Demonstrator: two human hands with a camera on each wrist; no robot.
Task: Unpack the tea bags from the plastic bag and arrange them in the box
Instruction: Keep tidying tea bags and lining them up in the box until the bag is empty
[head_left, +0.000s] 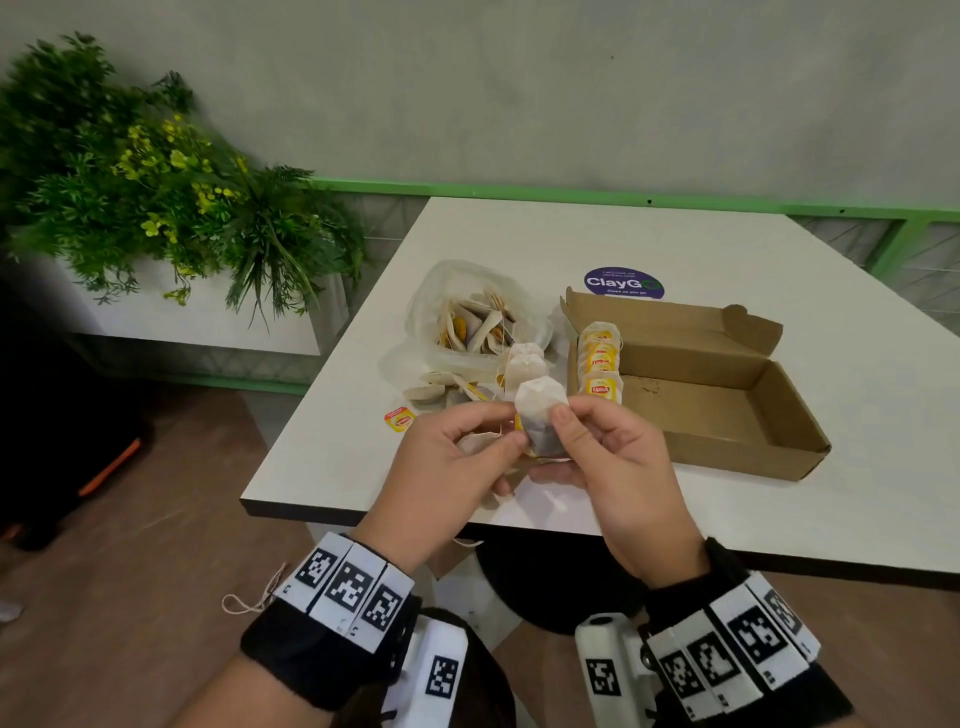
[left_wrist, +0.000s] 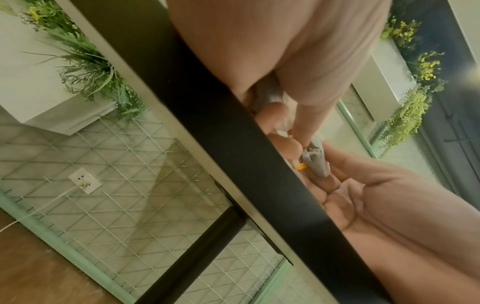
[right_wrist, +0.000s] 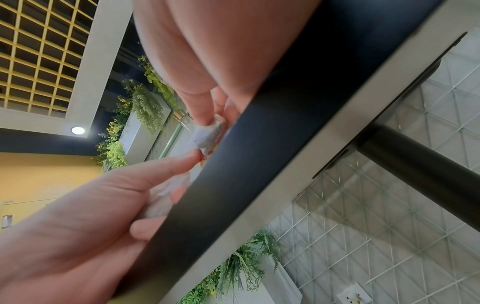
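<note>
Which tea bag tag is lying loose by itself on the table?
The small red and yellow tag near the table's left edge, left of the left hand. The other tags sit in the box or among the bags.

Even indoor light; wrist views blurred (edges warped).

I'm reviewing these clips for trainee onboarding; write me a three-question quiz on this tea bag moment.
1. True or false: the cardboard box already holds tea bags.
2. What do the left hand and right hand pinch together? A) the plastic bag B) a tea bag C) the box flap
3. Which end of the box holds the row of tea bags, the end nearest the plastic bag or the far end?

Key: 1 true; 2 B; 3 the end nearest the plastic bag.
</note>
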